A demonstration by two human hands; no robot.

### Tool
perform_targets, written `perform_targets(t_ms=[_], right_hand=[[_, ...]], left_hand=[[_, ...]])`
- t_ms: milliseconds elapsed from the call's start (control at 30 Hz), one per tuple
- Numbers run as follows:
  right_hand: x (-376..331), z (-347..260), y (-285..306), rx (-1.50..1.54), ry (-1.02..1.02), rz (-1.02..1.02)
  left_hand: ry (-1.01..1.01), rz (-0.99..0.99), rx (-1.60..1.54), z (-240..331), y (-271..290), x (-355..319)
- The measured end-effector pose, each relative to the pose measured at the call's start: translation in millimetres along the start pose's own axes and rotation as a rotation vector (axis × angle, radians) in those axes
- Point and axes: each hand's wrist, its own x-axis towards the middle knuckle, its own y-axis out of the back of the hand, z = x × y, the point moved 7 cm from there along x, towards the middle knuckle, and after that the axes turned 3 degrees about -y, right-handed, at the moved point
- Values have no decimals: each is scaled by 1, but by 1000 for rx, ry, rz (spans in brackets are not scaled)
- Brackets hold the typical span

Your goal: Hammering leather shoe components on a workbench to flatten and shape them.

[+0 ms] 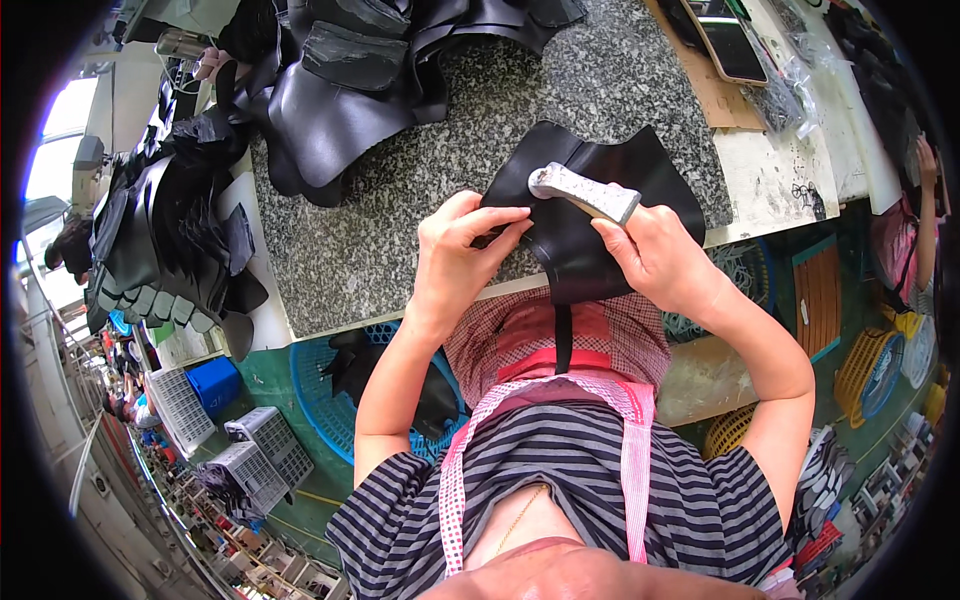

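A black leather piece (600, 225) lies at the near edge of a speckled granite slab (400, 240) and hangs over it toward my lap. My left hand (462, 250) pinches the piece's left edge with its fingertips. My right hand (655, 250) grips a grey metal hammer-like tool (583, 192), whose head rests on the top of the leather.
Stacks of black leather pieces (340, 90) lie at the slab's far side and more (160, 240) at the left. A phone (732, 45) sits on cardboard at the back right. A blue basket (330, 390), grey crates (265, 455) and yellow baskets (865, 370) stand on the floor. Another person (915, 220) works at the right.
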Motion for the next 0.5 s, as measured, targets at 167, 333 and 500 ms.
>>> perform_targets(t_ms=[167,333,500], right_hand=[[0,0,0,12,14,-1],[0,1,0,-5,42,4],[1,-10,9,-10,44,-10]], left_hand=[[-11,-12,65,3,6,6],[-23,-4,97,1,7,8],[-24,-44,107,-1,6,9]])
